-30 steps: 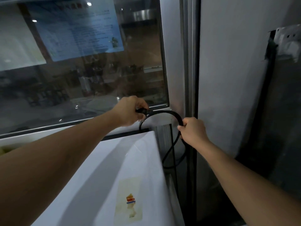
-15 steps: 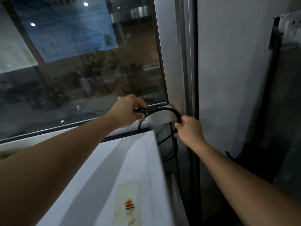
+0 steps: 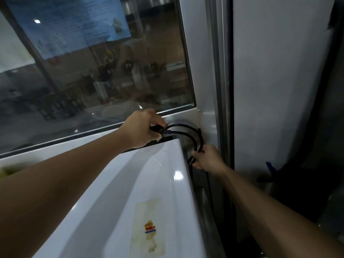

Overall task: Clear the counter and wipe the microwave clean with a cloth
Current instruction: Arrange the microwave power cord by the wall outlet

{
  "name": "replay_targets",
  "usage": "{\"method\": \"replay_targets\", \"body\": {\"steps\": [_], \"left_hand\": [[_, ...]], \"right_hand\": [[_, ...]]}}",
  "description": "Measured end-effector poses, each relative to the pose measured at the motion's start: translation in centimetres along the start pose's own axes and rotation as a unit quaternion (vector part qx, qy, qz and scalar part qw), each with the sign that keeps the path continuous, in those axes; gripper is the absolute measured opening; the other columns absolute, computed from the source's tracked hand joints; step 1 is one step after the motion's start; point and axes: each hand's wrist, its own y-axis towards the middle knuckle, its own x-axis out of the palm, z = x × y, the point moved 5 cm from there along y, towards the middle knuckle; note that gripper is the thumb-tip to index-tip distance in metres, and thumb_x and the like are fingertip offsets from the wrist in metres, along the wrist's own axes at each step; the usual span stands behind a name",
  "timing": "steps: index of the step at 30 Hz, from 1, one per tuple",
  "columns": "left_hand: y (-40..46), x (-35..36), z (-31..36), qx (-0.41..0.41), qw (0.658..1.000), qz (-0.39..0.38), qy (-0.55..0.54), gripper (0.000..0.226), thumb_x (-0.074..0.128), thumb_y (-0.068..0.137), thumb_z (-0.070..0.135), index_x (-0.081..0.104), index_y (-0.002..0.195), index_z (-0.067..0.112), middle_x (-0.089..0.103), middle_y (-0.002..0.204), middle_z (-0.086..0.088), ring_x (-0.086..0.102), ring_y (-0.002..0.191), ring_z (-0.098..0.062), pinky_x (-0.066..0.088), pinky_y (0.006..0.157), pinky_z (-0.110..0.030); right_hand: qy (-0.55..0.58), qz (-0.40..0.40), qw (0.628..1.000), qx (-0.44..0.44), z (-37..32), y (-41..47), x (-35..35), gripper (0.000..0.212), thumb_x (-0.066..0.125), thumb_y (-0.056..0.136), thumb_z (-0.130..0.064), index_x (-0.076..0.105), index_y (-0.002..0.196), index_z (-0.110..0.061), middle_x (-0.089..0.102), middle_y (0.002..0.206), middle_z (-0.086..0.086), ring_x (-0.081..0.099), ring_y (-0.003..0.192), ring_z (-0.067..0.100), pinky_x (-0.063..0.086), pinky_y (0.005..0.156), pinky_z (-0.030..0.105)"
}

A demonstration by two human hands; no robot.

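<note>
The white microwave (image 3: 130, 202) fills the lower middle, seen from above, with a worn sticker (image 3: 149, 228) on its top. Its black power cord (image 3: 188, 134) arcs in loops behind the back right corner. My left hand (image 3: 143, 129) grips the cord's plug end at the microwave's rear edge. My right hand (image 3: 208, 160) holds the bundled loops lower down, in the gap beside the microwave's right side. No cloth is in sight.
A window (image 3: 93, 71) with a blue poster (image 3: 74, 21) stands right behind the microwave. A grey metal frame post (image 3: 219, 71) and a white panel (image 3: 279, 81) rise on the right. Dark things (image 3: 297, 183) sit low at the right.
My right hand has drawn the cord down and in, folding it into a tighter double loop. My left hand has stayed at the plug end.
</note>
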Motion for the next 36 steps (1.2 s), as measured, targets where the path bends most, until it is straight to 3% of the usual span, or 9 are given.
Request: {"method": "replay_targets", "body": {"steps": [6,11,14,17,23,27,29,31,36], "left_hand": [[-0.2,1.1,0.0,0.001,0.999,-0.037,0.006,0.032,0.075,0.074,0.014,0.070,0.106,0.018,0.061,0.107,-0.002,0.048,0.080,-0.011,0.037,0.073,-0.021],[-0.1,0.5,-0.5,-0.005,0.999,-0.027,0.015,0.030,0.073,0.076,0.014,0.071,0.105,0.018,0.061,0.106,-0.004,0.050,0.079,-0.012,0.040,0.074,-0.022],[-0.3,0.3,-0.7,-0.010,1.000,-0.026,0.009,0.029,0.074,0.076,0.015,0.071,0.105,0.018,0.061,0.105,-0.003,0.051,0.080,-0.011,0.041,0.075,-0.022],[-0.5,0.1,-0.9,-0.015,1.000,-0.020,0.009,0.028,0.073,0.077,0.015,0.071,0.105,0.018,0.060,0.103,-0.002,0.051,0.080,-0.012,0.040,0.074,-0.022],[-0.7,-0.6,-1.3,-0.019,1.000,-0.001,0.014,0.027,0.072,0.077,0.015,0.071,0.104,0.020,0.059,0.102,-0.001,0.051,0.078,-0.011,0.041,0.075,-0.022],[-1.1,-0.8,-1.9,-0.028,0.999,0.001,0.022,0.026,0.071,0.078,0.016,0.071,0.104,0.020,0.057,0.098,0.000,0.051,0.078,-0.012,0.038,0.073,-0.021],[-1.4,-0.6,-2.2,-0.031,0.999,-0.005,0.026,0.026,0.072,0.078,0.016,0.071,0.103,0.019,0.057,0.096,-0.001,0.051,0.077,-0.013,0.037,0.071,-0.021],[-1.7,-0.4,-2.4,-0.038,0.999,-0.008,0.023,0.025,0.072,0.078,0.016,0.072,0.103,0.018,0.058,0.099,-0.005,0.051,0.078,-0.014,0.039,0.072,-0.021],[-1.8,-0.6,-2.7,-0.048,0.999,-0.006,0.016,0.025,0.072,0.079,0.018,0.072,0.104,0.019,0.057,0.099,-0.006,0.053,0.081,-0.016,0.043,0.075,-0.025]], "right_hand": [[-0.057,-0.038,0.998,0.016,1.7,-0.2,0.7,0.024,0.056,0.089,-0.009,0.055,0.066,-0.014,0.060,0.076,0.008,0.060,0.072,0.025,0.056,0.078,0.040],[-0.115,-0.117,0.986,0.021,2.0,-0.3,-0.2,0.021,0.041,0.088,0.002,0.050,0.104,-0.009,0.055,0.102,0.012,0.054,0.099,0.027,0.044,0.086,0.033],[-0.186,-0.094,0.977,0.040,2.4,-0.6,-0.9,0.027,0.042,0.089,0.001,0.051,0.114,0.003,0.056,0.117,0.019,0.055,0.107,0.033,0.046,0.091,0.034],[-0.201,-0.050,0.976,0.064,2.8,-1.1,-1.2,0.023,0.044,0.090,0.001,0.051,0.112,0.003,0.052,0.119,0.019,0.053,0.109,0.030,0.044,0.089,0.032],[-0.131,-0.094,0.985,0.061,2.1,-1.2,-0.8,0.016,0.044,0.090,0.004,0.056,0.094,-0.005,0.054,0.087,0.007,0.051,0.082,0.020,0.040,0.065,0.023],[-0.103,-0.131,0.985,0.053,2.2,-1.5,-0.2,0.033,0.049,0.092,0.002,0.050,0.125,-0.002,0.058,0.116,0.017,0.059,0.101,0.020,0.044,0.072,0.016],[-0.066,-0.166,0.983,0.045,2.6,-2.1,0.5,0.041,0.039,0.092,0.012,0.037,0.133,0.007,0.055,0.118,0.029,0.062,0.097,0.016,0.042,0.053,0.006],[-0.062,-0.168,0.984,0.023,2.4,-2.6,0.7,0.046,0.030,0.092,0.017,0.026,0.138,0.011,0.040,0.131,0.041,0.051,0.113,0.035,0.040,0.044,0.005],[-0.093,-0.141,0.985,0.042,3.1,-2.0,0.5,0.046,0.032,0.092,0.015,0.032,0.137,0.006,0.047,0.131,0.033,0.049,0.119,0.038,0.039,0.051,0.007]]}}
